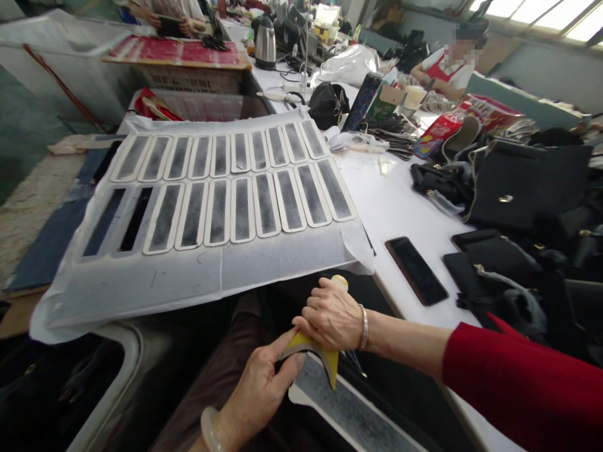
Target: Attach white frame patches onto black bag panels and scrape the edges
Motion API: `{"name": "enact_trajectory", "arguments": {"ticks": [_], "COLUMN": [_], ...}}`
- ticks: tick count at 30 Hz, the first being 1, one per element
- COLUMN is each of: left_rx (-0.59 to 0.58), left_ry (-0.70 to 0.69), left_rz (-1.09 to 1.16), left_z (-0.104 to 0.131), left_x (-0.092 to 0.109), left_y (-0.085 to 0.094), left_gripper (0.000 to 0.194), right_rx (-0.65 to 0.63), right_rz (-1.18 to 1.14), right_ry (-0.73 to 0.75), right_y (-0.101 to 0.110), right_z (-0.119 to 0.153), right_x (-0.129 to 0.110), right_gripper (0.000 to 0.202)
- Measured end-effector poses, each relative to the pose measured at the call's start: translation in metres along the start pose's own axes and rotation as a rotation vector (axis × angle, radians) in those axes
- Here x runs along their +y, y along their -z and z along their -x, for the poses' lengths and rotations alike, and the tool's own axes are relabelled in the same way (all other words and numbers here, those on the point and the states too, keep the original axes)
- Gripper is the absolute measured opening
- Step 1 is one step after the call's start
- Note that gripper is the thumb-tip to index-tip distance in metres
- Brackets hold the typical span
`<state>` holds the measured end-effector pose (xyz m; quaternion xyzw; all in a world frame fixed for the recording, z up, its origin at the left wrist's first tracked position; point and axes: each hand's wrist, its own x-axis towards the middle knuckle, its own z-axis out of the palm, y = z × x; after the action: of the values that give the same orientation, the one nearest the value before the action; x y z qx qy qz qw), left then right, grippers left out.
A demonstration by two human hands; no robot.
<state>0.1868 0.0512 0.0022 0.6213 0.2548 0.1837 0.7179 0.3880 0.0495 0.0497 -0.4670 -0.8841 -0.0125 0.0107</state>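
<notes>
My right hand (333,316) is wrapped round the handle of a yellow curved tool (331,363). The tool's arched edge rests on a long dark strip with a pale border (351,402), low in the view. With thumb and forefinger, my left hand (268,380) pinches the near left end of that strip, close against the tool's left side. Above my hands lies a whitish sheet (264,267) carrying two rows of similar dark strips with pale rounded borders (218,210). Two places at the lower row's left end show dark openings without a pale border.
A phone (417,270) lies on the white table (377,188) to the right. Black bags (527,182) crowd the far right. Behind stand a metal kettle (265,43) and a red-topped board (179,51). Two other people are in the background.
</notes>
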Motion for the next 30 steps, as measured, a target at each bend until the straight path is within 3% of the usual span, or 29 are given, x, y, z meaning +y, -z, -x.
{"name": "enact_trajectory", "arguments": {"ticks": [6,17,26,28,30], "left_rx": [-0.006,-0.061,-0.010,-0.012,-0.006], "left_ry": [-0.020,-0.006,0.139,0.162,0.168], "left_rz": [-0.032,-0.202,0.160,0.174,0.205], "left_z": [0.001,0.007,-0.008,-0.010,-0.010], "left_x": [-0.002,-0.013,-0.001,0.000,-0.002], "left_y": [0.001,0.003,0.002,0.001,0.000], "left_gripper": [0.044,0.046,0.047,0.048,0.049], "right_rx": [0.020,-0.068,-0.150,-0.177,-0.177], "right_rz": [-0.004,-0.058,-0.094,-0.214,-0.416], "right_ry": [-0.057,-0.232,-0.396,-0.481,-0.657], "right_y": [-0.002,0.003,0.004,0.008,0.013], "right_z": [0.006,0.029,0.045,0.054,0.065], "right_x": [-0.007,-0.034,-0.048,-0.047,-0.043], "right_gripper": [0.048,0.045,0.049,0.049,0.053]}}
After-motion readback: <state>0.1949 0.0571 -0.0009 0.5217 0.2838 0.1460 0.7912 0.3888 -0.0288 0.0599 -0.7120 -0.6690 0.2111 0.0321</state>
